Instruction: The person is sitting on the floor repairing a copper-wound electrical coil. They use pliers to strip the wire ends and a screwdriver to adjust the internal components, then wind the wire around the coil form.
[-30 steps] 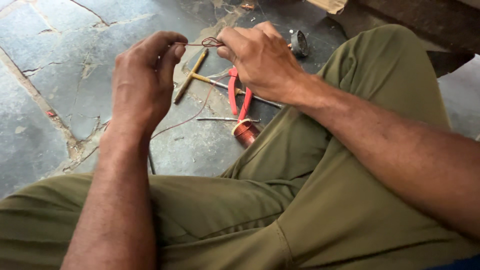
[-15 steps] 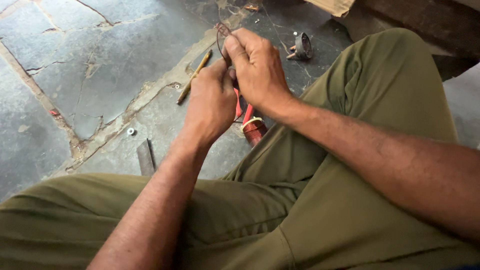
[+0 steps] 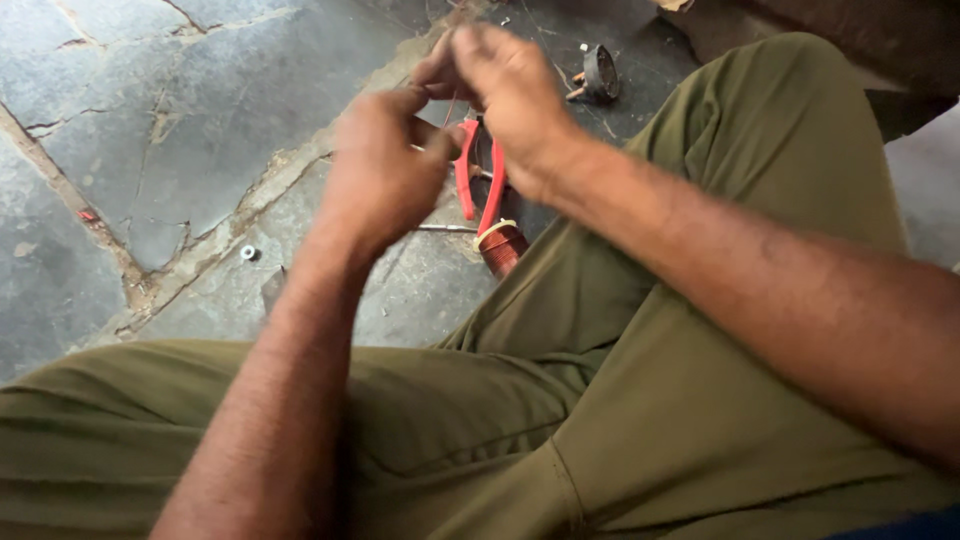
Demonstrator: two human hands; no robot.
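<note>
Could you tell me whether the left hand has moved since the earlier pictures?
Yes. The left hand has moved right, closing on the red-handled pliers and the right hand.

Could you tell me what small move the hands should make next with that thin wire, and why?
Probably draw the two hands slightly apart to pull the thin wire taut. The left hand and right hand sit close together above the red-handled pliers and copper coil on the stone floor, both pinching, and blur hides whether the wire between them is slack.

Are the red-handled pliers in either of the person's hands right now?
No, the red-handled pliers lie on the stone floor, below the left hand and right hand.
</note>
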